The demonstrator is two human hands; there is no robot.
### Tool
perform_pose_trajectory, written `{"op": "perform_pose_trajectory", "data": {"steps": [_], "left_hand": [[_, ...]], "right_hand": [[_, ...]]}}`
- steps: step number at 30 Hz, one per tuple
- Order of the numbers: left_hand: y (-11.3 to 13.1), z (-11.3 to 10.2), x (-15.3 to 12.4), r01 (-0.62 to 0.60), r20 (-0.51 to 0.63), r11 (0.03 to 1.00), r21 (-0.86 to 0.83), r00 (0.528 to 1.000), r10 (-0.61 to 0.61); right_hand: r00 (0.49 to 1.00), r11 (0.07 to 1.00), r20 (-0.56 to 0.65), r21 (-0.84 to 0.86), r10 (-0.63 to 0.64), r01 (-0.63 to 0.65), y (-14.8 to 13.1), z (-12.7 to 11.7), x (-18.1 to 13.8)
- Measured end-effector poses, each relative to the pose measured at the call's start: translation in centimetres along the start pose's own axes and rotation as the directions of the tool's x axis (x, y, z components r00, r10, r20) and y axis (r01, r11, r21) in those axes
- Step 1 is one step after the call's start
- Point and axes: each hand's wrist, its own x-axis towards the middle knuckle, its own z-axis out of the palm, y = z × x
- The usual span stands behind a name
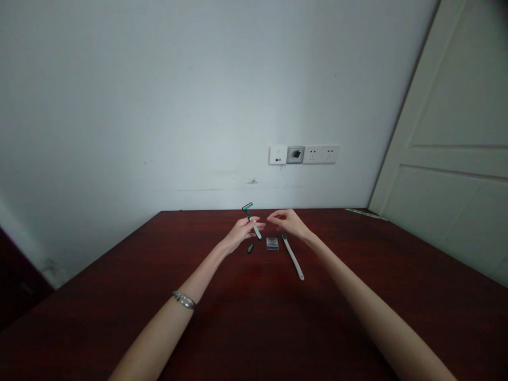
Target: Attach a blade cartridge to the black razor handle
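My left hand (240, 232) is closed around the white handle of a razor (256, 230). The razor is tilted, its green-and-black head up and clear of my fingers. Just to its right hovers my right hand (289, 221), thumb and fingertips drawn together in a pinch. Whatever the pinch may hold is too small to make out. On the table below my left hand lies a small dark-green piece (250, 248), like a razor cartridge. Beside it sits a small clear plastic case (272, 243). A long white handle with a dark end (294, 259) lies slanted below my right hand.
The dark red wooden table (246, 328) reaches back to a white wall (198, 106). Sockets and switches (311, 154) are set in the wall above it. A pale panelled door (452, 159) stands at the right. A thin pale strip (365, 214) lies at the table's far right edge.
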Motion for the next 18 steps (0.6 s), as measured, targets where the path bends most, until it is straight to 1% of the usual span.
{"op": "perform_pose_trajectory", "data": {"steps": [2,4,7,10,13,18], "left_hand": [[0.4,-0.4,0.1,0.005,-0.007,1.0,-0.008,1.0,-0.005],[0.6,-0.7,0.2,0.01,-0.011,1.0,0.006,1.0,-0.01],[0.8,-1.0,0.1,0.025,0.026,1.0,-0.007,0.999,-0.025],[0.8,-0.9,0.0,0.046,0.054,0.999,-0.019,0.997,-0.045],[0.7,-0.9,0.1,0.064,0.027,0.998,-0.009,0.998,-0.064],[0.7,-1.0,0.1,0.088,0.003,0.996,-0.012,0.996,-0.088]], "right_hand": [[0.999,0.996,0.049,-0.09,0.005,-0.001,-1.0,0.3,-0.4],[0.993,0.979,0.111,-0.199,-0.027,0.049,-1.9,0.7,-0.9],[0.981,0.913,0.166,-0.377,-0.101,0.158,-3.0,1.6,-1.5],[0.973,0.835,0.212,-0.516,-0.091,0.19,-3.7,2.5,-1.9],[0.971,0.788,0.231,-0.585,-0.066,0.193,-3.9,3.3,-2.2],[0.971,0.763,0.233,-0.617,-0.06,0.195,-3.7,4.4,-2.3]]}}
